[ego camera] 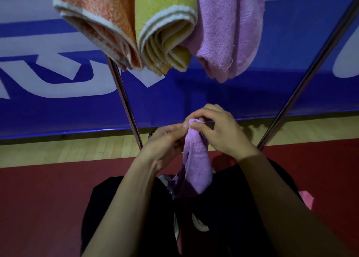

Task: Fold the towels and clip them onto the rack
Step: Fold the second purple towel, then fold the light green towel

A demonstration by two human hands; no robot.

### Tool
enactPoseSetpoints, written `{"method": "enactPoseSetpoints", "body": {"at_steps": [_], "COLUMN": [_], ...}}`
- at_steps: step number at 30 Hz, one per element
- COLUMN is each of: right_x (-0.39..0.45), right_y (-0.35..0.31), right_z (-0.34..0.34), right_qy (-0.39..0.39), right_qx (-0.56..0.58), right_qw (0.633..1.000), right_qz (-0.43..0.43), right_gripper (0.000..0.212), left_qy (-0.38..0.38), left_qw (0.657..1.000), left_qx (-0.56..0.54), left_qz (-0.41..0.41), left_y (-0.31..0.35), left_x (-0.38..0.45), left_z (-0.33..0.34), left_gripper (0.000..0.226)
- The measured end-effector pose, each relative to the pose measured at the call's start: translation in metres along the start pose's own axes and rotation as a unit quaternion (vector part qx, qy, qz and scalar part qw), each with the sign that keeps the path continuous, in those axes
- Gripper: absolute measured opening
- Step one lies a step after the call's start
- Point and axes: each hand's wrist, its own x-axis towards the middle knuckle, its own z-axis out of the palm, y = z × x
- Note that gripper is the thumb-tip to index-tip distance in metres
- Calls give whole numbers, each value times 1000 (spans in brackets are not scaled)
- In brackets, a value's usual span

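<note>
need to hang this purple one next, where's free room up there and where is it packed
Free: right of the hanging purple towel, toward the right rack pole. Crowded: the orange towel, yellow towel and purple one hang pressed together. Both hands, left hand and right hand, pinch the held towel.

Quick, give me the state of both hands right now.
Left hand: pinches the top edge of the purple towel.
Right hand: fingers curled round the same towel's top edge.

Left hand [165,144] and right hand [223,134] pinch purple towel [196,159] below three hung towels [155,27]
</note>
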Motion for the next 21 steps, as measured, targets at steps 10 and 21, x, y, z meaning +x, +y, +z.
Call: {"method": "enactPoseSetpoints", "body": {"at_steps": [10,21], "right_x": [0,-2], "right_y": [4,4], "right_z": [7,2], "right_qy": [-6,-31], "right_qx": [-20,-3], "right_qw": [1000,1000], "right_qz": [-19,-1], "right_gripper": [31,14], "left_qy": [42,23], "left_qw": [998,993], "left_qx": [52,111], "left_qz": [16,17], "left_y": [-2,2], "left_x": [-1,-4], "left_z": [3,-3], "left_gripper": [27,34]}}
